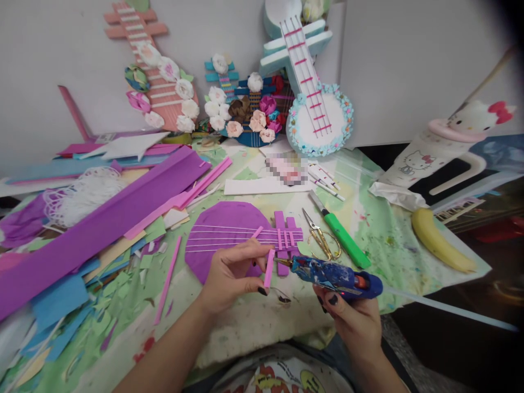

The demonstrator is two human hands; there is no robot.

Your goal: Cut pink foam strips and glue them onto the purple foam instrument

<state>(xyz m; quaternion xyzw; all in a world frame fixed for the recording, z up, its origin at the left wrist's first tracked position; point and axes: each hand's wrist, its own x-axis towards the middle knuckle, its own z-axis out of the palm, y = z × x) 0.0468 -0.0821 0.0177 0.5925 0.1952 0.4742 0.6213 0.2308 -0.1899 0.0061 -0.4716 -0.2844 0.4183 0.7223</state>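
My left hand [235, 267] pinches a short pink strip [269, 268] upright between thumb and fingers. In my right hand [354, 314] is a blue hot glue gun [333, 274], smeared with dried glue, a long glue stick [450, 310] trailing from its back. Its brass nozzle points left, right by the strip; whether they touch I cannot tell. Behind the left hand lies a purple paper instrument [225, 221], round-bodied with white strings and pink crosspieces on its short neck. Another small pink strip [257, 232] rests on its strings. My left hand covers part of its lower edge.
Gold scissors [323, 240] and a green utility knife [346, 237] lie right of the instrument, a banana [442, 240] and a tumbler [426, 150] farther right. Paper scraps, a purple sheet [123, 213] and white string [84, 196] crowd the left. Decorated instruments [319, 117] lean against the wall.
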